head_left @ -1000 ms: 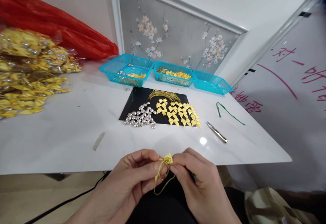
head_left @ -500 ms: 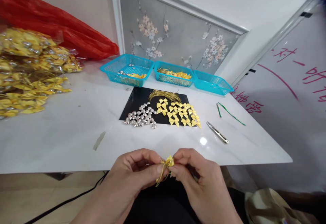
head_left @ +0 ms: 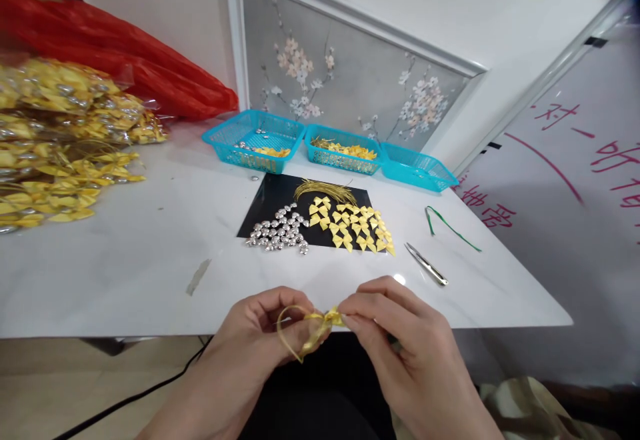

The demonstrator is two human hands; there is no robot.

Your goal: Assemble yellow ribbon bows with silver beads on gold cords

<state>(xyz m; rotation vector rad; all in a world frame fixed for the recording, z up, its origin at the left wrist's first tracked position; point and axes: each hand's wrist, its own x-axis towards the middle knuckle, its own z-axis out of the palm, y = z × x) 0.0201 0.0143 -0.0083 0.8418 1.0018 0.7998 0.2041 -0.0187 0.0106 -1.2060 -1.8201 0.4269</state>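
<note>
Both hands work just below the near edge of the white table (head_left: pixel 150 273). My left hand (head_left: pixel 255 343) and my right hand (head_left: pixel 395 340) pinch a small yellow ribbon bow (head_left: pixel 330 318) between their fingertips. A gold cord (head_left: pixel 290 333) tied to the bow loops out over my left fingers. On a black mat (head_left: pixel 273 193) ahead lie a heap of silver heart beads (head_left: pixel 280 232), several yellow bows (head_left: pixel 353 221) and a bundle of gold cords (head_left: pixel 325 190).
Three turquoise baskets (head_left: pixel 255 137) line the back edge, two with parts in them. Bags of finished yellow pieces (head_left: pixel 55 133) and a red plastic bag (head_left: pixel 115 67) fill the left. Small snips (head_left: pixel 426 264) and a green ribbon (head_left: pixel 450 225) lie at the right.
The gold cord, hanging below the bow a second ago, now arcs up and leftward in a loop over my left fingers. Both hands have risen slightly toward the table edge.
</note>
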